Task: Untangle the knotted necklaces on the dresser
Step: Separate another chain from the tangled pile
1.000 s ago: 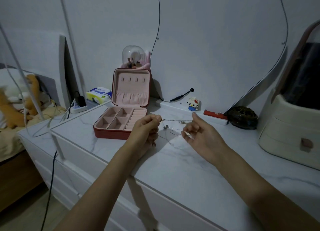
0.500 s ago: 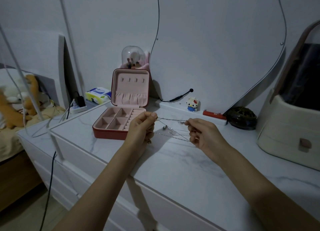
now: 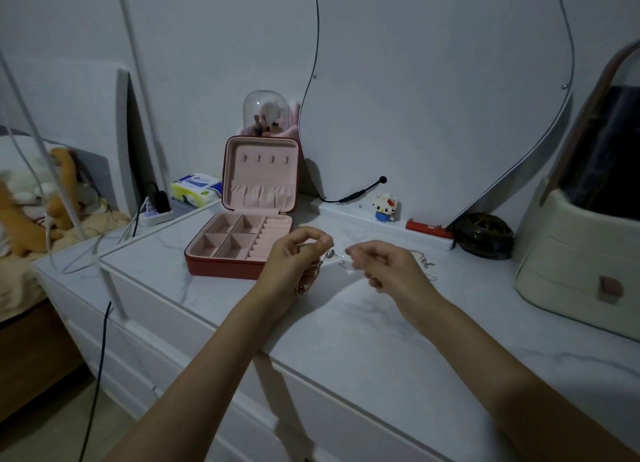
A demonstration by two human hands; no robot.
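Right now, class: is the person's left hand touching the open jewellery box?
Apart. The head view shows the left hand raised, pinching the necklaces, in front of the jewellery box; only apparent overlap.

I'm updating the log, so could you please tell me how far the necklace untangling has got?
Nothing looks finished: the jewellery box lies open with bare compartments. In hand, the left hand and right hand each pinch the silver chains above the dresser, and a rose-gold chain dangles from the left. Left: separating the strands, which are too fine to count.
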